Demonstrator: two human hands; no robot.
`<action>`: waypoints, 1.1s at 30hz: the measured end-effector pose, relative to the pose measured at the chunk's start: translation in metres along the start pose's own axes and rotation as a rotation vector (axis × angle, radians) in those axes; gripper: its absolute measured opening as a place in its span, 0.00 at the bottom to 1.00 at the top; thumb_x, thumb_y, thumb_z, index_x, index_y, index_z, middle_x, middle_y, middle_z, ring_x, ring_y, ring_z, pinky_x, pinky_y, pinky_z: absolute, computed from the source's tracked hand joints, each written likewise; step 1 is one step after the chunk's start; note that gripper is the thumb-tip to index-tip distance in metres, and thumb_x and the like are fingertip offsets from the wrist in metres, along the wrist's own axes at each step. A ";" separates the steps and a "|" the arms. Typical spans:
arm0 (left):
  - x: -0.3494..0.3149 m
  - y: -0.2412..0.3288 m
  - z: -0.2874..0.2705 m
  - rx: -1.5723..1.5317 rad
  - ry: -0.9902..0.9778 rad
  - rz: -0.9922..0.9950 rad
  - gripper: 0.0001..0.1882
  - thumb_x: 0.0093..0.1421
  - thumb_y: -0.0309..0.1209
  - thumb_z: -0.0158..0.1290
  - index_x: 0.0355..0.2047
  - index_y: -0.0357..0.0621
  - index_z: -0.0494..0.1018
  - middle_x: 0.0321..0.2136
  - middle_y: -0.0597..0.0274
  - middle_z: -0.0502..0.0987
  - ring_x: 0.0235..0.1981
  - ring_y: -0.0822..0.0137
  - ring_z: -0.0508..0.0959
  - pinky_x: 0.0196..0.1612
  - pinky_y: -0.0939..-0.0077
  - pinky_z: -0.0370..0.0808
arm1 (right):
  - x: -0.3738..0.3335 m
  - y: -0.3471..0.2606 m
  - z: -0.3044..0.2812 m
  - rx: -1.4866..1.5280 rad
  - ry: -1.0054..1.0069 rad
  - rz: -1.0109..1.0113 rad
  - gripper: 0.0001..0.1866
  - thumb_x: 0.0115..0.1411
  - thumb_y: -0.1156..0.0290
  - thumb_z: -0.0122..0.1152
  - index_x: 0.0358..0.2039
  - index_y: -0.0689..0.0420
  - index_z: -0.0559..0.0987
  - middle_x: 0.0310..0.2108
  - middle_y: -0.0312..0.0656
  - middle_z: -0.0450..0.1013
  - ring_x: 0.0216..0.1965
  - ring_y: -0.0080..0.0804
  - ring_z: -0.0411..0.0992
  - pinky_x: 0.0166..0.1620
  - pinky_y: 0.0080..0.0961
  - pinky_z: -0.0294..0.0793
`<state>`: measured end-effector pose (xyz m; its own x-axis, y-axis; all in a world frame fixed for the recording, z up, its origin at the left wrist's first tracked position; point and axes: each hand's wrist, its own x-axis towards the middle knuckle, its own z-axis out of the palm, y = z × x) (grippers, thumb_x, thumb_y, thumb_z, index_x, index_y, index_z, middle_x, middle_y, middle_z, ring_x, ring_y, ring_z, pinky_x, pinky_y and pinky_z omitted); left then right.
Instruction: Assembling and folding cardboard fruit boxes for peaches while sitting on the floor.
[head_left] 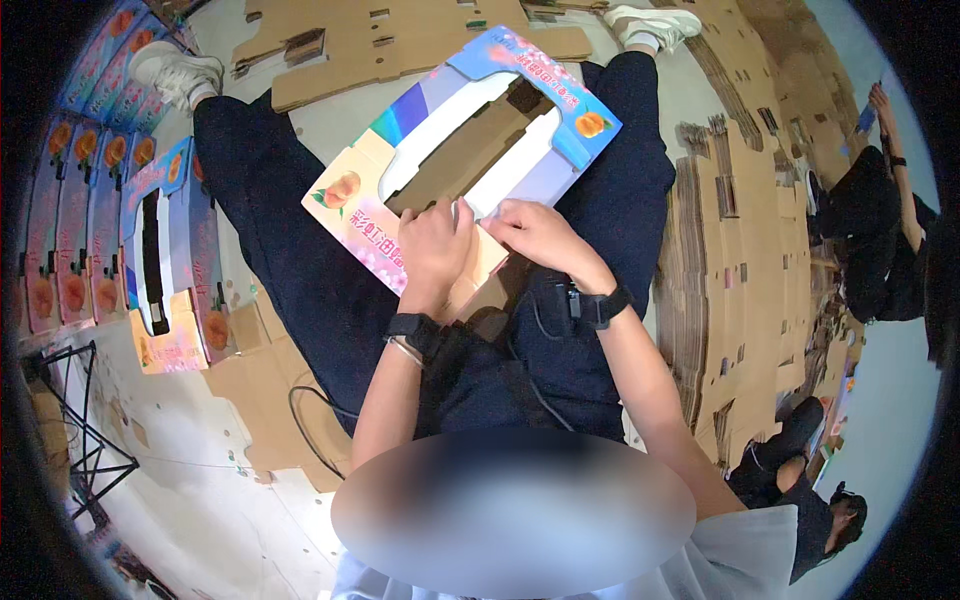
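Note:
A printed cardboard box (515, 180) with peach pictures, in blue, pink and orange, lies tilted across my legs. Its top has a large window with white edges, and the brown inside shows through. My left hand (437, 247) is closed at the box's near edge, fingers curled over the rim. Beside it, my right hand (540, 235) pinches the same edge near the window's corner. The fingertips of both hands nearly meet there. Part of the near side is hidden under my hands and wrists.
A finished-looking box of the same print (175, 335) stands at the left, beside a row of similar boxes (75, 230). Flat cardboard sheets (750, 230) are stacked on the right, more (420, 50) lie ahead. A black metal frame (90, 440) stands lower left. Two other people sit far right.

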<state>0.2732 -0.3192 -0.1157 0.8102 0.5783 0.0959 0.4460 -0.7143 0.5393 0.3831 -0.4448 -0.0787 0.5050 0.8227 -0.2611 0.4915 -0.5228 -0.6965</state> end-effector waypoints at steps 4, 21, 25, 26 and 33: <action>0.001 -0.001 -0.004 -0.060 0.091 0.051 0.21 0.63 0.41 0.42 0.22 0.38 0.73 0.19 0.45 0.77 0.23 0.48 0.77 0.40 0.60 0.69 | -0.001 0.009 -0.002 0.250 -0.101 -0.003 0.20 0.62 0.57 0.55 0.24 0.63 0.76 0.19 0.44 0.70 0.22 0.35 0.70 0.29 0.32 0.68; 0.003 -0.004 -0.003 0.020 0.000 0.042 0.19 0.63 0.40 0.44 0.23 0.39 0.71 0.18 0.47 0.76 0.23 0.49 0.76 0.39 0.61 0.68 | -0.028 -0.014 -0.018 0.645 -0.270 -0.132 0.14 0.66 0.65 0.52 0.35 0.61 0.82 0.35 0.34 0.76 0.39 0.20 0.70 0.45 0.20 0.68; 0.002 -0.006 -0.002 0.025 -0.025 0.034 0.19 0.64 0.40 0.44 0.24 0.38 0.71 0.18 0.47 0.76 0.23 0.50 0.76 0.39 0.61 0.68 | -0.013 0.020 -0.045 0.517 0.122 -0.059 0.15 0.61 0.65 0.58 0.45 0.62 0.77 0.41 0.38 0.76 0.44 0.24 0.71 0.48 0.24 0.70; 0.002 -0.006 -0.002 0.012 -0.033 0.029 0.19 0.64 0.40 0.44 0.24 0.38 0.71 0.18 0.47 0.76 0.23 0.50 0.76 0.39 0.61 0.68 | -0.009 0.031 -0.054 0.449 0.259 -0.035 0.19 0.58 0.65 0.61 0.48 0.61 0.75 0.46 0.41 0.74 0.45 0.27 0.71 0.49 0.25 0.70; 0.002 -0.006 -0.003 0.026 -0.065 0.028 0.18 0.65 0.41 0.43 0.29 0.39 0.72 0.19 0.46 0.76 0.25 0.49 0.77 0.41 0.60 0.68 | 0.017 0.065 -0.061 -0.455 0.544 0.145 0.42 0.47 0.56 0.69 0.59 0.57 0.61 0.58 0.58 0.61 0.55 0.58 0.66 0.55 0.45 0.67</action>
<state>0.2711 -0.3123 -0.1168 0.8451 0.5317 0.0562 0.4316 -0.7405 0.5151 0.4666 -0.4784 -0.0875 0.8109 0.5722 0.1228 0.5798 -0.7567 -0.3020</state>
